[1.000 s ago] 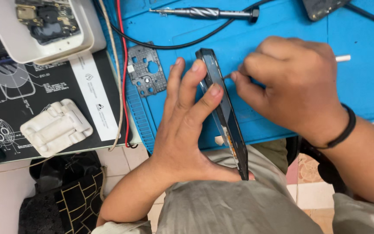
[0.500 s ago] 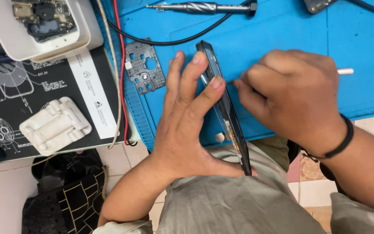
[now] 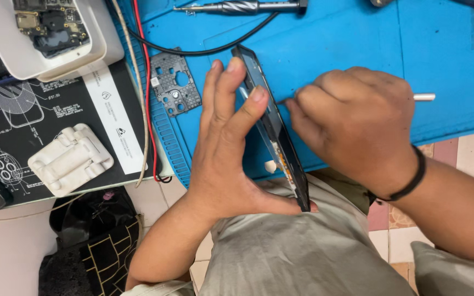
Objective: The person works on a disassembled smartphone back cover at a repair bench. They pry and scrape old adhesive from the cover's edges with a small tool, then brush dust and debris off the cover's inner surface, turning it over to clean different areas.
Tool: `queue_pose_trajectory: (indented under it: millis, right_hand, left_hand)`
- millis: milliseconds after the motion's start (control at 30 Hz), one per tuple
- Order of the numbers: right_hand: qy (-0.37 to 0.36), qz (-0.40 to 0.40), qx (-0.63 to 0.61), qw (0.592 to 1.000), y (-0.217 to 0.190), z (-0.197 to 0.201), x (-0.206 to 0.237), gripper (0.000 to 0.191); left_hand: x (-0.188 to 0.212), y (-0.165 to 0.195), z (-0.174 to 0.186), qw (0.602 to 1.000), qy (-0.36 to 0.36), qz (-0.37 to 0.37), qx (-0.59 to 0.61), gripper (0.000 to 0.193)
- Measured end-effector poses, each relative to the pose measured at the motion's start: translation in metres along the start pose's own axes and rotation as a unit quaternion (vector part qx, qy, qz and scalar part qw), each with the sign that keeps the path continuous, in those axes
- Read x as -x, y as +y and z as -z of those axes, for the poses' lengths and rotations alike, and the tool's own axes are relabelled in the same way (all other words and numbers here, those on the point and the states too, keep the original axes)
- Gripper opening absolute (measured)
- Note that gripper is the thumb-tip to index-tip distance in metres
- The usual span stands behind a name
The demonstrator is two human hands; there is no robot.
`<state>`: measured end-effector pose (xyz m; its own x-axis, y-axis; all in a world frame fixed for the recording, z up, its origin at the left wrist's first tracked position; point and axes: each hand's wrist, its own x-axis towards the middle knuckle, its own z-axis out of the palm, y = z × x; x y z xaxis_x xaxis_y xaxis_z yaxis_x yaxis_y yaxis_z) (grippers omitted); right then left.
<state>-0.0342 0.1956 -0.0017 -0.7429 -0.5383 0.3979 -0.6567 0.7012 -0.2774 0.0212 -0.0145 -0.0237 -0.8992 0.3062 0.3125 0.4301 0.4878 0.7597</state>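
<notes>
Phone stood on edge over the blue mat

The left hand [image 3: 226, 148] pinches the opened phone [image 3: 272, 129] between thumb and spread fingers; the right hand [image 3: 352, 118] curls its fingers tight around a thin tool [image 3: 424, 97] touching the phone's side.

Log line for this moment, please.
left hand: props phone on edge | right hand: pinches thin tool at phone's side | base: blue mat | nearby: black perforated plate

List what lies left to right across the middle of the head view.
White moulded plastic holder → red wire → dark perforated phone plate → left hand → phone held on edge → right hand → white tool end.
</notes>
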Motion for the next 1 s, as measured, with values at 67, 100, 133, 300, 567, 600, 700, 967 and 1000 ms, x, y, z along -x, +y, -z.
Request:
queue_pose_trajectory:
  millis: [67,100,133,300,567,600,700,967,1000]
  right_hand:
    - [0.001,0.002,-0.021,1.000,0.001,0.002,0.004,0.027]
    - [0.005,0.007,-0.032,0.999,0.002,0.000,0.005,0.027]
    - [0.019,0.000,-0.028,0.999,0.003,-0.002,0.007,0.028]
    - [0.040,-0.040,0.008,0.998,0.002,-0.012,0.010,0.029]
    - [0.037,-0.012,-0.032,0.999,-0.002,-0.002,0.002,0.027]
    - [0.046,-0.031,-0.033,0.998,-0.003,-0.002,0.001,0.027]
    - [0.049,-0.035,0.017,0.998,-0.005,-0.003,0.000,0.028]
    - [0.031,-0.011,-0.002,0.999,0.000,-0.002,0.005,0.029]
    - [0.035,-0.016,0.006,0.999,0.000,-0.002,0.006,0.030]
  left_hand:
    - [0.001,0.002,0.001,1.000,0.003,0.006,0.000,0.138]
    - [0.000,0.002,0.001,1.000,0.003,0.005,0.002,0.138]
    - [0.000,0.002,0.001,1.000,0.002,0.004,0.001,0.138]
    - [0.001,0.003,-0.001,1.000,0.005,-0.001,0.000,0.137]
    - [-0.003,0.002,0.000,1.000,0.006,-0.009,-0.005,0.140]
    - [-0.003,0.002,0.000,1.000,0.004,-0.010,-0.004,0.141]
    - [-0.001,0.004,0.000,1.000,0.002,-0.001,0.000,0.138]
    - [-0.003,0.003,-0.001,1.000,0.003,-0.004,0.000,0.140]
    - [-0.002,0.003,-0.001,1.000,0.003,-0.004,0.002,0.140]
